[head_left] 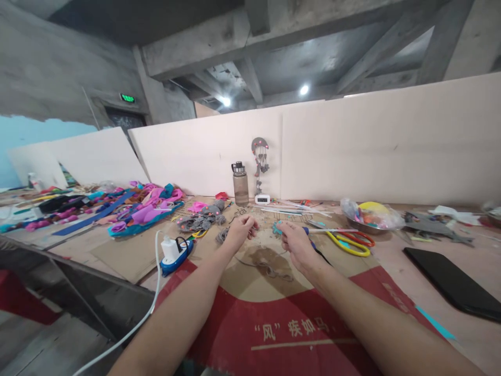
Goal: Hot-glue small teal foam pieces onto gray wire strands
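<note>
My left hand (241, 232) hovers over the middle of the cardboard, fingers curled in a pinch; what they hold, if anything, is too small to make out. Across a narrow gap, my right hand (295, 241) pinches a small teal piece (276, 228), whose exact kind does not show. Grey cord (274, 271) lies loosely looped on the cardboard beneath both hands. Left of my left hand is a heap of grey felt pieces (201, 219) with pink dots. Beside my right hand lie yellow-handled scissors (354, 250) and a tool with a thin metal shaft (331, 230).
A water bottle (240, 187) stands at the back, near a small white digital clock (262, 199) and a hanging grey felt ornament (260, 156). Colourful felt (152, 209) covers the left. A blue-and-white power strip (176, 256), a bowl (370, 225) and a black phone (450, 282) flank the cardboard.
</note>
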`<state>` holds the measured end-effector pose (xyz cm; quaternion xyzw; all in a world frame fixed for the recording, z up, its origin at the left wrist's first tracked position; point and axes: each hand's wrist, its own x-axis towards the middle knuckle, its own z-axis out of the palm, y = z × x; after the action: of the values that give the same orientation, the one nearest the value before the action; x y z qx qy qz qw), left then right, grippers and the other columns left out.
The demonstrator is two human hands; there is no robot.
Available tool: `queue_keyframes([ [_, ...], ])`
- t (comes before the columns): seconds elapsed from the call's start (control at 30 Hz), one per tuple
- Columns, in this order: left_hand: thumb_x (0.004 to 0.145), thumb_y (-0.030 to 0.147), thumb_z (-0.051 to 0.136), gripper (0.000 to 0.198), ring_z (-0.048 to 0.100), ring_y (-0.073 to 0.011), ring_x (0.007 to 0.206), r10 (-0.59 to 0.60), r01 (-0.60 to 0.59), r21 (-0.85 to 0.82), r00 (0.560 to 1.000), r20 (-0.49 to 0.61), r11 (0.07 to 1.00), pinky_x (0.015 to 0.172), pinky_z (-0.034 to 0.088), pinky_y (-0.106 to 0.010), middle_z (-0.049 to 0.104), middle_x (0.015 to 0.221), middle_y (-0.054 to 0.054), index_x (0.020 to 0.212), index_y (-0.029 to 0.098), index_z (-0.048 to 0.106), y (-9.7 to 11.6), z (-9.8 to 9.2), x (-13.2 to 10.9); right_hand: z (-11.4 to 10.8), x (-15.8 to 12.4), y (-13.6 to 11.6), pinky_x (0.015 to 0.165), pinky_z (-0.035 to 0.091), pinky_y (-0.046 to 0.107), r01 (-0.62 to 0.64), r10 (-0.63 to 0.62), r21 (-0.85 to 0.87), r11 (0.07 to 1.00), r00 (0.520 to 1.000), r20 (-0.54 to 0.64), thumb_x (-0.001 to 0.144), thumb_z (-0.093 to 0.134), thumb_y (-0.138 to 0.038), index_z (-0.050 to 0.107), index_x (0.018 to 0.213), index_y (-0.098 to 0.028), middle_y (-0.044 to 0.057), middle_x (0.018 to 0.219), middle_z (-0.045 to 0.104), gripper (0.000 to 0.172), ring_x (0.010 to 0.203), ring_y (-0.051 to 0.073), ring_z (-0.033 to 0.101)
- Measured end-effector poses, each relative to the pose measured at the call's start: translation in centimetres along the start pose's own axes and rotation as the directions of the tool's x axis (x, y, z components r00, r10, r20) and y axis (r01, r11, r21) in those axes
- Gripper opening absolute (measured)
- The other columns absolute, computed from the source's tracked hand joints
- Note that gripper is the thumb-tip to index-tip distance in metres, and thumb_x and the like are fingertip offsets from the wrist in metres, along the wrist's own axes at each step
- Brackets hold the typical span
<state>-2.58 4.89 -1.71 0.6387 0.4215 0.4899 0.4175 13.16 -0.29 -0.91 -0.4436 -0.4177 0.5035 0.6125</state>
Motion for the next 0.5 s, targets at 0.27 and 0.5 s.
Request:
queue_keyframes([
  [0.27,0.075,0.036,0.057,0.022,0.05,-0.0076,0.048,0.093,-0.09,-0.131,0.996,0.016,0.987,0.051,0.041,-0.021,0.058,0.06,0.001,0.073,0.014,0.057,-1.5,-0.2,1.0,-0.2,0.4,0.6,0.041,0.01,0.022,0.035,-0.035,-0.02,0.999,0.999,-0.006,0.061,0.063,-0.036,0.04,0.061,-0.022,-0.012,0.043,0.027,0.027,0.039,0.004,0.017],
  [0.5,0.073,0.038,0.063,0.026,0.053,-0.0094,0.056,0.108,-0.095,-0.257,0.994,0.036,0.962,0.056,0.045,-0.023,0.059,0.066,0.0,0.076,0.012,0.06,-1.2,-0.1,1.0,-0.1,0.3,0.9,0.041,0.011,0.021,0.014,-0.015,-0.035,0.999,1.0,-0.01,0.06,0.065,-0.036,0.044,0.063,-0.021,-0.012,0.043,0.028,0.026,0.039,0.004,0.018],
])
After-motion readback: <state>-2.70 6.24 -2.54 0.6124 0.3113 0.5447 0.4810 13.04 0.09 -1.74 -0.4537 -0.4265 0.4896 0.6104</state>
